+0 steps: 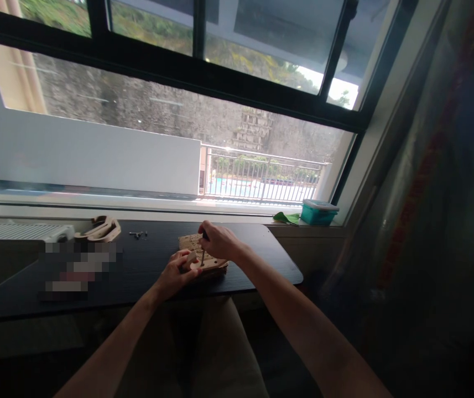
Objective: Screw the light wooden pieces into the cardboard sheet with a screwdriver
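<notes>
Close to the front edge of the dark table point(253, 265) lies a light-brown wooden block point(218, 264), with several holes in its top. My right hand point(222, 241) is wrapped round the dark handle of a screwdriver point(202, 256). Its thin shaft points down, nearly upright, at a small curved wooden piece point(192, 260) on the block; the tip is too small to make out. From the left, my left hand point(172, 277) grips that curved piece with closed fingers and holds it against the block.
Several small screws point(137, 235) lie towards the back of the table. Left of them are curved wooden parts point(102, 229). A blurred-out patch point(79, 271) covers something at the left. On the windowsill are a teal box point(319, 213) and a green leaf point(287, 218). A curtain point(436, 193) hangs at right.
</notes>
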Available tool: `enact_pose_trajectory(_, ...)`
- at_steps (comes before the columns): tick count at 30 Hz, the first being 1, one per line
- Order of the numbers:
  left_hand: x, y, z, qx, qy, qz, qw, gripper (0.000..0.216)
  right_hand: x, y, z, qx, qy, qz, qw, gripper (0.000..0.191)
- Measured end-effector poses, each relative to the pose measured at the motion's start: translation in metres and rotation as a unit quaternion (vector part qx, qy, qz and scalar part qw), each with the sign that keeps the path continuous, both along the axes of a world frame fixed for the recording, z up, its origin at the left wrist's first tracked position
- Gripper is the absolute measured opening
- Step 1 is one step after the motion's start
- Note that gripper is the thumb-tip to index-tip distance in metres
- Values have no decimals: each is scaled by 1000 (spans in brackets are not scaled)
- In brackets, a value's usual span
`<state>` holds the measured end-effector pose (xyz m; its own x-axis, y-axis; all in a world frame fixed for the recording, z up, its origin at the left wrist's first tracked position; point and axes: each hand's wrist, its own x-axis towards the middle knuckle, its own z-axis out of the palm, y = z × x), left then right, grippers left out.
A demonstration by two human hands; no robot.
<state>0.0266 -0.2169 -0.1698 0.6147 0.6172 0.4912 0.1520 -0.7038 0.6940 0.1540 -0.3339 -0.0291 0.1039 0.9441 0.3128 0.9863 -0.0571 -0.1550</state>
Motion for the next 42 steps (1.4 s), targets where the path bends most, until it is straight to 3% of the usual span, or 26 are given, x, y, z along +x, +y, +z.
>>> enact_pose_trajectory(9, 0, -3, 1, 9, -3, -3, 1000, 42, 4, 0, -4, -7, 24, -66, 998, 28)
enact_pose_trajectory(17, 1, 0, -3, 23, -12, -5, 1000, 47, 0, -1, 0, -9, 13, 27, 1000, 42)
enact_pose_trajectory(22, 1, 0, -5, 26, -13, -9, 1000, 49, -9, 9, -3, -4, 7, 9, 1000, 31)
enact_pose_trajectory(28, 3, 0, -5, 35, -28, -8, 999, 44, -8, 10, -4, -5, 2, -35, 999, 33)
enact_pose_trajectory(34, 4, 1, -9, 45, -44, -5, 998, 50, -4, 0, 9, -32, -15, 5, 999, 41)
enact_pose_trajectory(42, 4, 2, -11, 42, -40, -3, 998, 50, -7, 4, 5, -31, -22, -5, 999, 28)
